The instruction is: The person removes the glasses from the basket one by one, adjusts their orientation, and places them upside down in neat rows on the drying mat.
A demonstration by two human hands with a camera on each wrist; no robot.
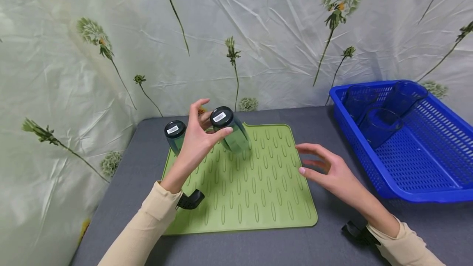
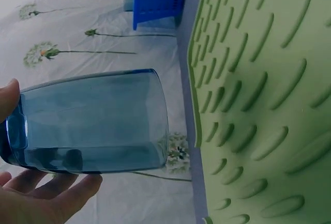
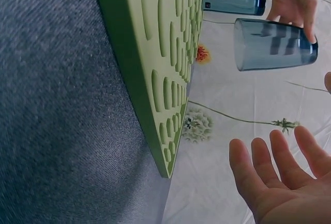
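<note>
The left hand (image 1: 196,134) grips an upturned glass (image 1: 238,138) near its base, thumb on the near side and fingers behind; the glass hangs just right of the palm, its mouth facing down above the mat (image 1: 258,192) and apart from it. Left of that hand, a second glass (image 1: 175,134) stands upturned. The right hand (image 1: 330,169) is relaxed with fingers parted, well right of the held glass; farther right sits the basket (image 1: 432,155) with three more glasses (image 1: 382,126).
</note>
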